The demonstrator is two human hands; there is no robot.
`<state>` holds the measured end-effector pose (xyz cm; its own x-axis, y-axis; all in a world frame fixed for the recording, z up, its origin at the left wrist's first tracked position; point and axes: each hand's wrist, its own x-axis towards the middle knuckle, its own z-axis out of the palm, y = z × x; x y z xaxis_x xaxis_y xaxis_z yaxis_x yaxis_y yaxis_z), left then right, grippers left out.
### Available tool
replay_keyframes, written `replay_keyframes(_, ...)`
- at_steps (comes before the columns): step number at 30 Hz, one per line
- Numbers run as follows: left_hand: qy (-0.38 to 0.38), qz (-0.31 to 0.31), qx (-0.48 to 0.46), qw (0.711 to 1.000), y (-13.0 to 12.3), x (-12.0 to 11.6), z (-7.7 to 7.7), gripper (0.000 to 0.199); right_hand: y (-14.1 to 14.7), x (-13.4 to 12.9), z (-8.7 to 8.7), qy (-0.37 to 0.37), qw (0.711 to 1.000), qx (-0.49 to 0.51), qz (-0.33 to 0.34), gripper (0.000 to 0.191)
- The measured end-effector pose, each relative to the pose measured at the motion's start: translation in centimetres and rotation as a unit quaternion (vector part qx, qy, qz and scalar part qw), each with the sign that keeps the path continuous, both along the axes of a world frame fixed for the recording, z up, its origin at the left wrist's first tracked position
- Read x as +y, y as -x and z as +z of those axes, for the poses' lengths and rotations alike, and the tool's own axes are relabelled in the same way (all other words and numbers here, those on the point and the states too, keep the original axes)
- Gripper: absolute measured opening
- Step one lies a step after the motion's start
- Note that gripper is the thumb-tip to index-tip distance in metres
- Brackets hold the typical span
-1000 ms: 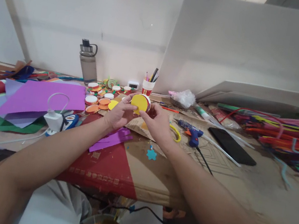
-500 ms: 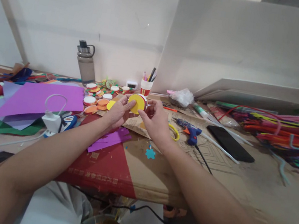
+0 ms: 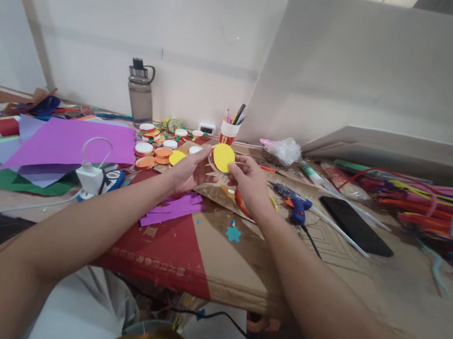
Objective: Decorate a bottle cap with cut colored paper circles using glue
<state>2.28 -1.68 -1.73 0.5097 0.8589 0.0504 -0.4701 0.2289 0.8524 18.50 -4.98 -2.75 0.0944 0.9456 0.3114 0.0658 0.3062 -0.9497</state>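
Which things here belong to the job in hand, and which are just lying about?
In the job:
- yellow-faced disc, held between left hand and right hand
- orange discs, probably
- blue glue gun, perhaps

Apparently just lying about:
- water bottle
- black phone
- white plug

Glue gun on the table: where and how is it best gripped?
Probably by the blue handle, coming from the near right: that end, with the cord trailing from it, lies nearest, while the nozzle points away to the left.
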Motion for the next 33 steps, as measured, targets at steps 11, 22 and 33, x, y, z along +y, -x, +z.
replay_keyframes(11, -0.018, -0.026, -0.031, 0.999, -0.6, -0.1, -0.5, 0.027, 0.0, -0.4, 0.3, -0.065, 0.979, -0.187, -0.042, 0.033)
replay_keyframes(22, -0.073, -0.079, -0.050, 0.993, -0.2, -0.7, -0.5, 0.041, 0.5, -1.3, 0.1, -0.186, 0.914, -0.330, -0.145, 0.058)
replay_keyframes(33, -0.162, -0.012, -0.060, 0.985, -0.4, -2.7, 0.9, 0.049, 1.4, -2.4, 0.5, -0.356, 0.858, -0.323, -0.180, 0.064)
